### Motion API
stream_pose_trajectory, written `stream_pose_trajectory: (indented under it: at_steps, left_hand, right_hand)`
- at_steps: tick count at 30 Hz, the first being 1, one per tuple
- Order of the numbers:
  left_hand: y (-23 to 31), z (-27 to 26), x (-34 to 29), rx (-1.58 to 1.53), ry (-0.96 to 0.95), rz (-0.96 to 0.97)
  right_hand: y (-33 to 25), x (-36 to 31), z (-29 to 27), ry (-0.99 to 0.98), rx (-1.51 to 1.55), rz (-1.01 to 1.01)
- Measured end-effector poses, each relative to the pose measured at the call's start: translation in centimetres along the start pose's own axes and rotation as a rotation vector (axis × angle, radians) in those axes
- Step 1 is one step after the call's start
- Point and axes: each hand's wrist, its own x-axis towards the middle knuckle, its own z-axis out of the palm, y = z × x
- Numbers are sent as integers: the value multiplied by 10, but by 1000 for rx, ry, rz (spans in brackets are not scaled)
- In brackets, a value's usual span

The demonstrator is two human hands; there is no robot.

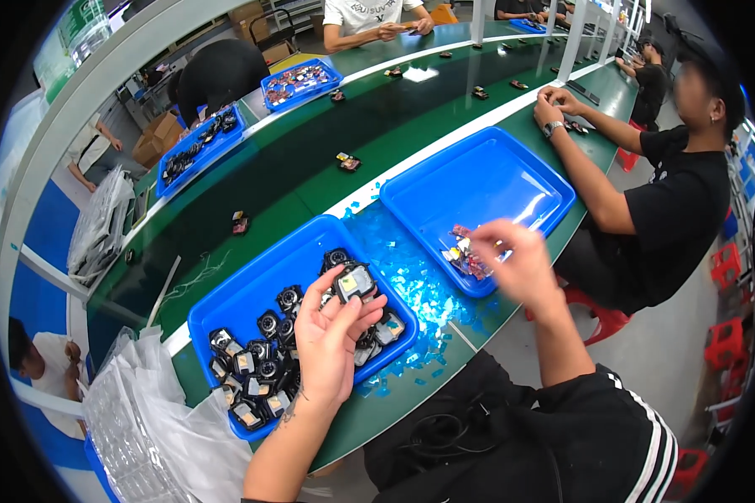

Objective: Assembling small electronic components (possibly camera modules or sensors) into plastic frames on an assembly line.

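Note:
My left hand (331,335) is raised over a blue tray (252,285) and holds a small black square part with a yellow spot (354,282) between thumb and fingertips. The tray is filled with several similar black parts (256,369). My right hand (516,260) reaches over the near corner of a second blue tray (486,172), fingers curled down at a small heap of pink and clear pieces (466,256). Whether it grips one is hidden by motion blur.
Blue film scraps (419,293) litter the green bench between the trays. Clear plastic bags (134,419) lie at the lower left. Single small parts (348,162) ride on the dark belt. A person in black (671,210) sits on my right; other people work farther along.

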Motion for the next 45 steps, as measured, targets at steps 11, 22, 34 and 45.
stream_pose_trajectory:
  at_steps: [11,22,34,45]
  left_hand:
    - [-2,-16,10,-7,150,41]
    - [10,-26,19,-140,161,86]
    - [11,-26,16,-164,204,186]
    - [20,-11,9,0,147,103]
  right_hand:
    - [70,24,-48,-424,-179,199]
    - [58,46,-56,-592,-201,179]
    - [83,40,-62,-569,-419,-9]
    - [84,46,-69,-575,-404,-28]
